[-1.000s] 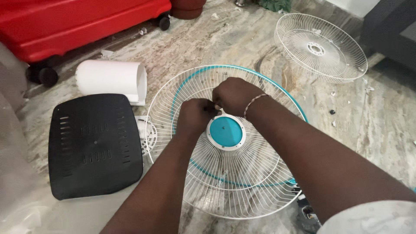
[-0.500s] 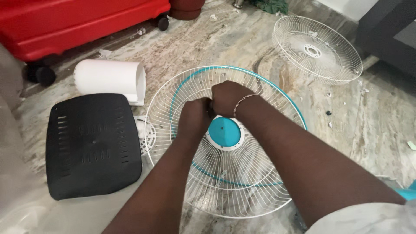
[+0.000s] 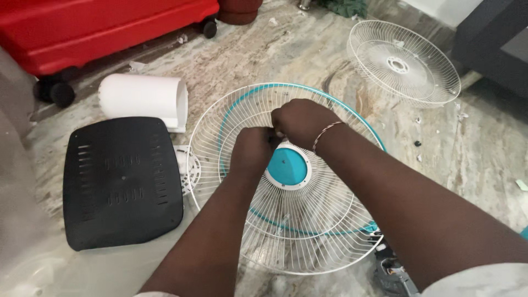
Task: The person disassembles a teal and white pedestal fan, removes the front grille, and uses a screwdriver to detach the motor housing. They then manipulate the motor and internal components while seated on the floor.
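On the floor, both hands, left hand (image 3: 252, 147) and right hand (image 3: 300, 122), are pinching together on the grille (image 3: 286, 220) wires; thin wires could be bending from too much force.

Fingertips of both hands (image 3: 278, 135) hidden, pressed together above the fan guard (image 3: 286, 220).

Looks like a home room, work done on the floor. Polished marble-pattern floor (image 3: 264, 60) w/ bits of debris; red wheeled case (image 3: 104, 27) at top left; dark furniture (image 3: 489, 44) at right; fan parts spread about.
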